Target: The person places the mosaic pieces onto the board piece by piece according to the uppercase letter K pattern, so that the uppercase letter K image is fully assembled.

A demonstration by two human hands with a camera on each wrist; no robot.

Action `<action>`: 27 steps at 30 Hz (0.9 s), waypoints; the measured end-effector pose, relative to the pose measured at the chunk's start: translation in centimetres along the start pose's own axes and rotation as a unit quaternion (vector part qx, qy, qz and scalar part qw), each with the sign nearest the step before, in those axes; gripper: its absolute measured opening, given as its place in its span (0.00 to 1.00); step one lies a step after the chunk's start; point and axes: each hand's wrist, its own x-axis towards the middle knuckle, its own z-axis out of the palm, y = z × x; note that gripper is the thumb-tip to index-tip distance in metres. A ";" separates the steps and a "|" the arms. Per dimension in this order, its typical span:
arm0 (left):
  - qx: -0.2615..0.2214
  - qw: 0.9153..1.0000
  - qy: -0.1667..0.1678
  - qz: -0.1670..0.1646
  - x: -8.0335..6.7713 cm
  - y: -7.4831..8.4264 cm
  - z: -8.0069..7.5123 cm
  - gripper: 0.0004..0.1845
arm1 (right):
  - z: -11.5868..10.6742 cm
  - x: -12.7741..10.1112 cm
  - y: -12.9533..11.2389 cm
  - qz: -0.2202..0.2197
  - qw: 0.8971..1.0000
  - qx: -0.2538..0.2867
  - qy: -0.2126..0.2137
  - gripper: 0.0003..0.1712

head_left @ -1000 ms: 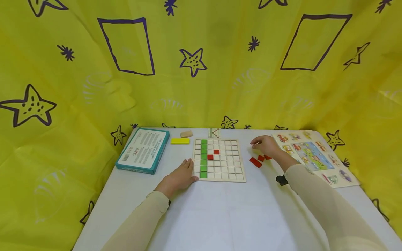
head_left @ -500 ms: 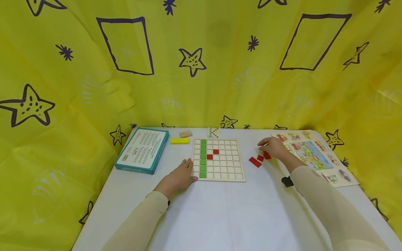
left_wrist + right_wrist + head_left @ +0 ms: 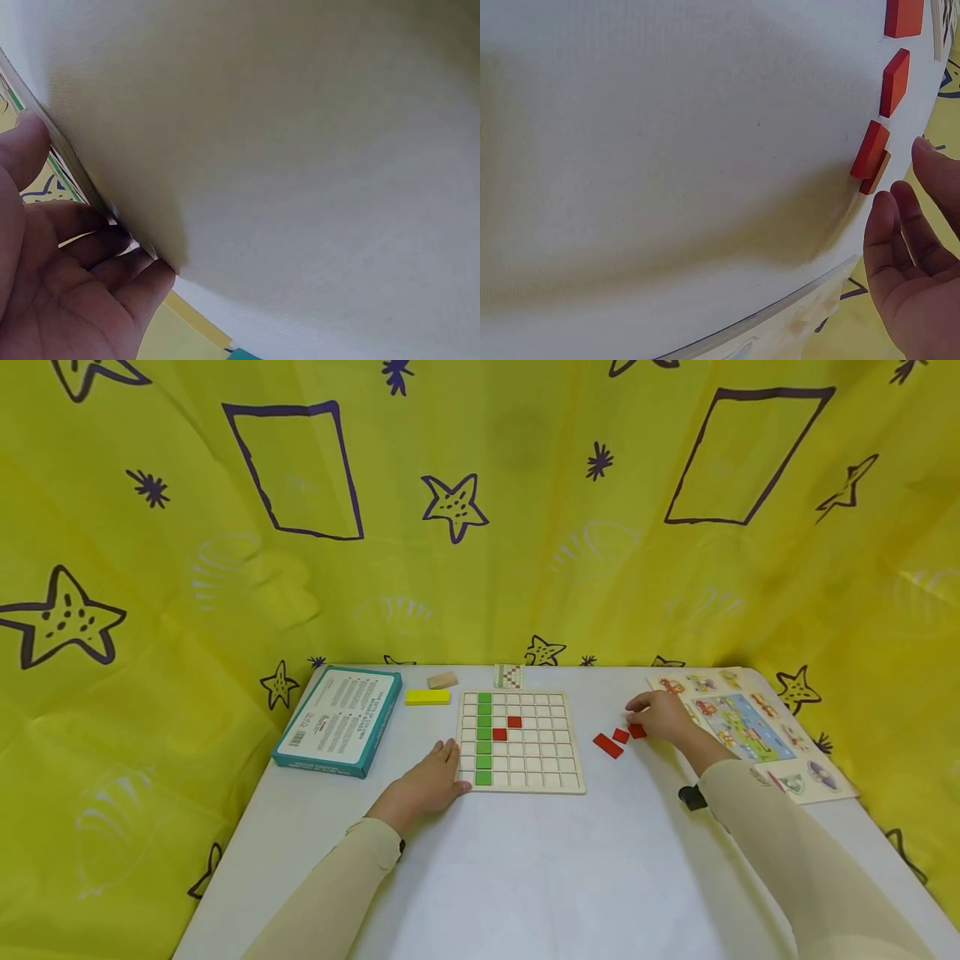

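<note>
A wooden grid board (image 3: 536, 777) lies on the table, with a column of green squares (image 3: 483, 733) near its left side and two red squares (image 3: 507, 728) set in cells. My left hand (image 3: 429, 783) rests at the board's lower left corner; its fingers and thumb touch the edge, also seen at the board edge (image 3: 75, 165) in the left wrist view. My right hand (image 3: 663, 718) hovers beside loose red blocks (image 3: 608, 746) on the table. In the right wrist view its thumb and fingers stand apart by the nearest red block (image 3: 871, 150), holding nothing.
A teal box (image 3: 339, 720) lies at left. A yellow block (image 3: 427, 697) and a plain wooden block (image 3: 442, 680) sit behind the board, near a small pattern card (image 3: 510, 677). A picture puzzle board (image 3: 750, 735) lies at right. A yellow curtain (image 3: 510, 568) hangs behind.
My right hand has moved slightly right and toward me, closer to the farthest red blocks. My left hand stays at the board's corner. The squares on the board are unchanged.
</note>
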 end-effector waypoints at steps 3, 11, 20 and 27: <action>0.002 1.000 -0.001 0.001 0.0 -0.1 0.0 0.46 | 0.0 -0.1 0.1 0.006 1.000 -0.006 -0.001 0.14; 0.004 1.000 -0.006 -0.004 -0.1 0.0 -0.1 0.46 | 0.2 0.2 0.6 0.010 1.000 -0.008 -0.001 0.14; 0.013 1.000 -0.002 0.010 -0.2 0.0 -0.3 0.45 | 0.1 0.7 0.2 0.035 0.999 -0.011 -0.002 0.21; 0.012 1.000 -0.003 0.008 -0.2 0.0 -0.1 0.46 | -0.1 0.9 -0.1 0.054 0.998 0.001 -0.018 0.19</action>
